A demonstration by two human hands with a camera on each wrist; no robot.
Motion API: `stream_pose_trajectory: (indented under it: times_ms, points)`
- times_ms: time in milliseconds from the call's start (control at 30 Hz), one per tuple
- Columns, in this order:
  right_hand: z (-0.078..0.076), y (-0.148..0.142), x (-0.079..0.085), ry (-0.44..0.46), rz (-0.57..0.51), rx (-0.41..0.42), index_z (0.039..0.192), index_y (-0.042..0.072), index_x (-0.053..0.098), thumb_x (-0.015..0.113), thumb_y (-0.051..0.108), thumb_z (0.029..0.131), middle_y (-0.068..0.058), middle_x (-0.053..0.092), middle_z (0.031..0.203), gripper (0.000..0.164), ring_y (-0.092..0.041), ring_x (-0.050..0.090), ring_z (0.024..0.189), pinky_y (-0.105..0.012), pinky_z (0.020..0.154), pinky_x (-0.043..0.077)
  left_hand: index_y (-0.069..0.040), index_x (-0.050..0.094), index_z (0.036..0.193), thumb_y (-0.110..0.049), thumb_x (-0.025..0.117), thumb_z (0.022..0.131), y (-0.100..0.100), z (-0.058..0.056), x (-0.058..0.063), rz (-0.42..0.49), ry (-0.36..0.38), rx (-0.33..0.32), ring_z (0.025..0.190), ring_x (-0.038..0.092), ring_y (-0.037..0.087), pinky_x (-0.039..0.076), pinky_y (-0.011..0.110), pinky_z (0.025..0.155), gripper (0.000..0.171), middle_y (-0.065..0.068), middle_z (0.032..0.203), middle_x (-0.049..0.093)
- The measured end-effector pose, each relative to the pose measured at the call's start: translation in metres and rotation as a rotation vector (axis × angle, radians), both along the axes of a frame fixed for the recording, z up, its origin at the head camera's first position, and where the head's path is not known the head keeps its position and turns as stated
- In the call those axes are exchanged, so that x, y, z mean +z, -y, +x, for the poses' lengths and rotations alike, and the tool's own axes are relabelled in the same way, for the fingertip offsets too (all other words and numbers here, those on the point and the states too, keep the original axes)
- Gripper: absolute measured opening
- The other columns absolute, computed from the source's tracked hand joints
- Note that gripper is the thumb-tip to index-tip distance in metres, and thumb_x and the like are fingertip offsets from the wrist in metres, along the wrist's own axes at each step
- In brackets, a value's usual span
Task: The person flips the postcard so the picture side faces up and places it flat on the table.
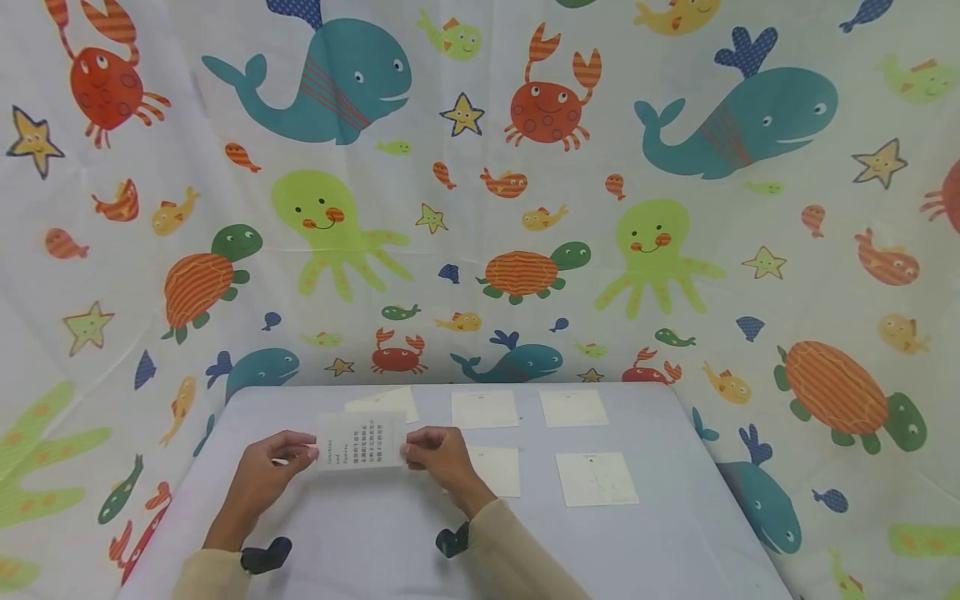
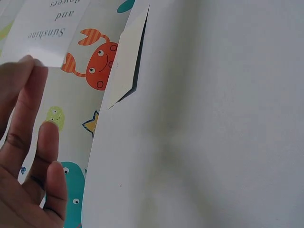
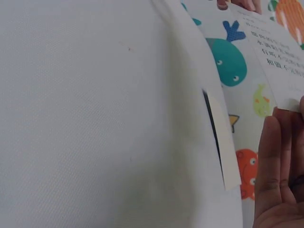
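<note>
A white card [image 1: 362, 442] printed with "Sunshine and flowers" and lines of Chinese text is held up above the table between both hands. My left hand [image 1: 264, 477] pinches its left edge between thumb and forefinger; in the left wrist view the other fingers are spread away from the card [image 2: 47, 33]. At the opposite edge, my right hand [image 1: 448, 467] pinches the card, its lettering showing sideways in the head view. Behind the held card, a cream card [image 1: 397, 402] lies on the table, partly covered by it.
More cream cards lie on the white table [image 1: 675, 542]: two at the back, one [image 1: 483, 408] and another [image 1: 573, 408], and two nearer, one [image 1: 597, 479] at right and one [image 1: 498, 471] partly hidden by my right hand. A sea-animal curtain [image 1: 465, 208] hangs behind.
</note>
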State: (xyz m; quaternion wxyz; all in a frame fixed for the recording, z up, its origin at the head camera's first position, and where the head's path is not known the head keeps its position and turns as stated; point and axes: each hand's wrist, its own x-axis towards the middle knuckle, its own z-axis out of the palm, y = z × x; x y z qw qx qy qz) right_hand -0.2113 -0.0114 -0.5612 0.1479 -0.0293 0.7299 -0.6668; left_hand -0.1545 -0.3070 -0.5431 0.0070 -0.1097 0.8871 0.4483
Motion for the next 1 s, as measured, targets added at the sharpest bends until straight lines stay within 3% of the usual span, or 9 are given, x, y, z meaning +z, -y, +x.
stream_pose_trajectory:
  times_ms: [300,533,1000]
  points:
    - [-0.003,0.006,-0.003,-0.020,-0.031,-0.057,0.113,0.020,0.081,0.082,0.009,0.091,-0.002,0.074,0.093,0.024,-0.015,0.074,0.078,-0.030,0.077,0.064,-0.016,0.069,0.137,-0.045,0.076,0.097,-0.001,-0.003,-0.004,-0.008,-0.031,0.034,0.107,0.059,0.022,0.051,0.027,0.079,0.050,0.004,0.111,0.081]
    - [-0.003,0.011,-0.002,-0.070,0.007,-0.102,0.121,0.027,0.078,0.083,0.008,0.090,0.001,0.073,0.091,0.037,-0.014,0.073,0.073,-0.029,0.073,0.064,-0.016,0.068,0.140,-0.041,0.075,0.099,0.000,-0.007,-0.006,-0.040,-0.066,0.017,0.101,0.057,0.019,0.050,0.026,0.076,0.049,0.002,0.105,0.082]
    - [-0.009,0.023,-0.010,-0.101,0.080,-0.143,0.121,0.025,0.079,0.085,0.008,0.088,0.005,0.074,0.089,0.037,-0.012,0.072,0.069,-0.025,0.069,0.062,-0.014,0.069,0.139,-0.033,0.078,0.097,0.012,-0.024,-0.015,-0.076,-0.015,-0.022,0.102,0.057,0.025,0.045,0.033,0.080,0.047,0.004,0.105,0.081]
